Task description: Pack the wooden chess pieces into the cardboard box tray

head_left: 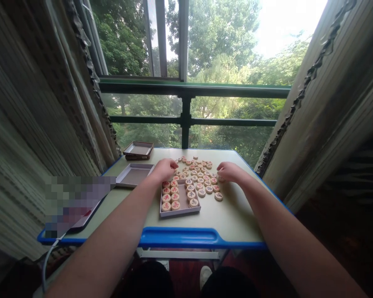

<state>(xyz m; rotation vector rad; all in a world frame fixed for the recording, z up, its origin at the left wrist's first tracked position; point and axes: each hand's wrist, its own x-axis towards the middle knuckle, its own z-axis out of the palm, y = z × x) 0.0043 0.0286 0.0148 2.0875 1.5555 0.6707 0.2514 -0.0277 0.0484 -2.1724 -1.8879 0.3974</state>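
Two columns of red pieces (174, 197) and one of black pieces (191, 195) in box (180, 213); loose pieces (200, 181) beyond and rightward. Left hand (166, 168) near box's far-left corner, right hand (228, 170) at scatter's right edge; both curled, grip unclear.

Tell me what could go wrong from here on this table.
Your right hand might scatter the crowded loose pieces beside it. Your left forearm, reaching past the partly filled box, could bump it and jostle the pieces inside. And the cable hanging over the table's edge could snag and tug the device there.
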